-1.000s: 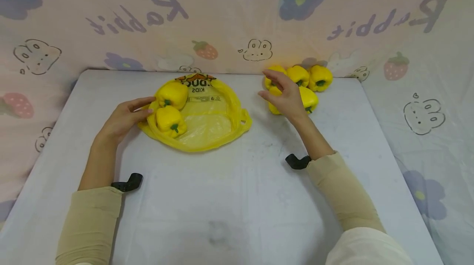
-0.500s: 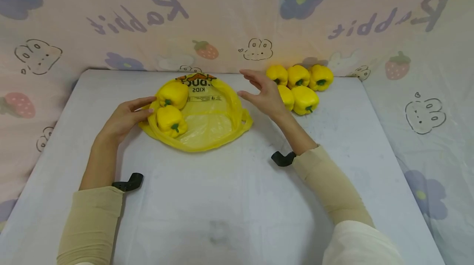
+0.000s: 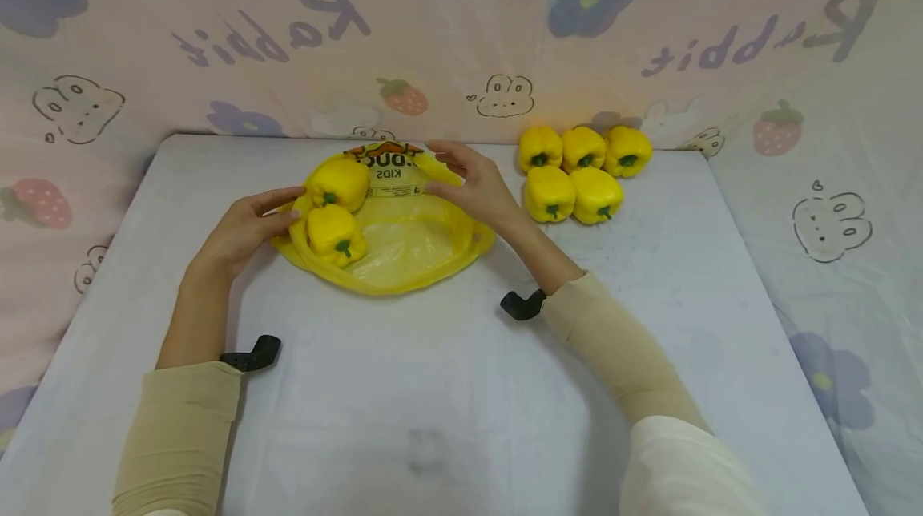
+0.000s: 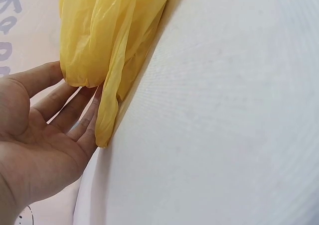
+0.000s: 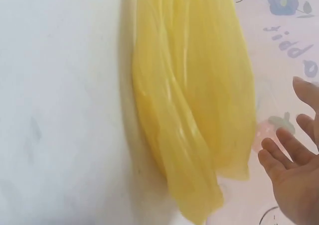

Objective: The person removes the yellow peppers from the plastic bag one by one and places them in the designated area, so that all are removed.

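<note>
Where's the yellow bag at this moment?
Head view: the yellow bag lies on the white table, left of five yellow peppers; the left hand touches its left edge.

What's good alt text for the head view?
Two yellow bell peppers sit in an open yellow plastic bag, the person's left hand touching its left side, the right hand empty by its right rim. Five more peppers stand to the bag's right on the white table.

White table (image 3: pixel 346 404): yellow bag (image 3: pixel 411 247), five yellow peppers (image 3: pixel 550 191) alongside.
</note>
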Demonstrator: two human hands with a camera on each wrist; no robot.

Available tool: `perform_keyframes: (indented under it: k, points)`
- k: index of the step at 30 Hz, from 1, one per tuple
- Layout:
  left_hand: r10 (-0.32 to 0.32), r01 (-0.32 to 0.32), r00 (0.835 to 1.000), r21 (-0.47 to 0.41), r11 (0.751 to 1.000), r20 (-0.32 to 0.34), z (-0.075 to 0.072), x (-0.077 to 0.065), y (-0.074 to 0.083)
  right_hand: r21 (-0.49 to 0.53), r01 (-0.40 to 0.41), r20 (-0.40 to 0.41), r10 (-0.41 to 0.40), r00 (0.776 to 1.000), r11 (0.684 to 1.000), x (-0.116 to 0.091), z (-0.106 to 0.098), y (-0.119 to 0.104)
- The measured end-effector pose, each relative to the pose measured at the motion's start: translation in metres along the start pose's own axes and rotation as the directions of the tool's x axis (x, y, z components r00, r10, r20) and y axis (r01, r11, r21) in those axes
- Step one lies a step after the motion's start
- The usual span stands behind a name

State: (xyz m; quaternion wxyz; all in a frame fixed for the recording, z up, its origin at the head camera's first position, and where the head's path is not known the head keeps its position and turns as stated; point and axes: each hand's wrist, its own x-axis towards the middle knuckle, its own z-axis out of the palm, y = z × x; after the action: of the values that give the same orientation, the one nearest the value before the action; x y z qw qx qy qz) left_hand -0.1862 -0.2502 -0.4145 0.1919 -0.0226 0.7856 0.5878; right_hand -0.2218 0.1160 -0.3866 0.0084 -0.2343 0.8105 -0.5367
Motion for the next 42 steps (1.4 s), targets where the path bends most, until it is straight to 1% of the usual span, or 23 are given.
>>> perform_keyframes:
  k: [3,8,11,15,19,24,26,30,31,35,38,42]
  points:
    - [-0.005,0.005,1.0,-0.008,1.0,0.0,0.0,0.0,0.0,0.0,-0.011,0.017,0.011,1.0,1.0,0.005,0.009,0.001]
    - [-0.016,0.016,1.0,-0.016,1.0,-0.004,0.0,-0.001,0.0,0.031,-0.032,0.034,0.031,0.999,0.999,0.011,0.021,-0.002]
    - [-0.016,0.016,1.0,-0.014,1.0,-0.008,-0.001,-0.002,0.0,0.053,-0.028,0.047,0.026,0.999,0.998,0.016,0.029,-0.004]
    - [-0.021,0.021,1.0,-0.009,1.0,-0.006,-0.001,-0.002,-0.002,0.044,-0.036,0.066,0.033,0.997,0.998,0.021,0.039,-0.005]
    - [-0.034,0.034,0.999,-0.006,0.999,-0.008,-0.001,-0.003,-0.002,0.044,-0.066,0.084,0.062,0.995,0.997,0.025,0.051,-0.005]
    - [-0.027,0.027,1.0,-0.009,1.0,-0.006,-0.001,-0.004,0.0,0.052,-0.1,0.1,0.095,0.99,0.994,0.031,0.063,-0.004]
    - [-0.025,0.025,1.0,-0.012,1.0,-0.004,-0.001,-0.004,0.001,0.025,-0.142,0.109,0.138,0.984,0.99,0.034,0.066,-0.005]
    - [-0.029,0.029,1.0,-0.036,0.999,-0.002,-0.002,-0.002,0.0,-0.033,-0.237,0.134,0.239,0.962,0.971,0.04,0.074,-0.008]
    - [-0.03,0.03,1.0,-0.044,0.999,-0.001,-0.002,-0.001,0.0,-0.047,-0.249,0.139,0.253,0.957,0.967,0.042,0.076,-0.008]
    - [-0.03,0.03,1.0,-0.068,0.997,0.005,-0.002,0.0,-0.002,-0.07,-0.265,0.153,0.272,0.95,0.962,0.048,0.085,-0.009]
    - [-0.03,0.031,0.999,-0.069,0.997,0.01,-0.002,0.0,-0.002,-0.094,-0.275,0.151,0.286,0.946,0.957,0.052,0.092,-0.008]
    - [-0.024,0.025,1.0,-0.069,0.997,0.014,0.0,0.001,-0.002,-0.1,-0.313,0.139,0.325,0.935,0.944,0.055,0.099,-0.007]
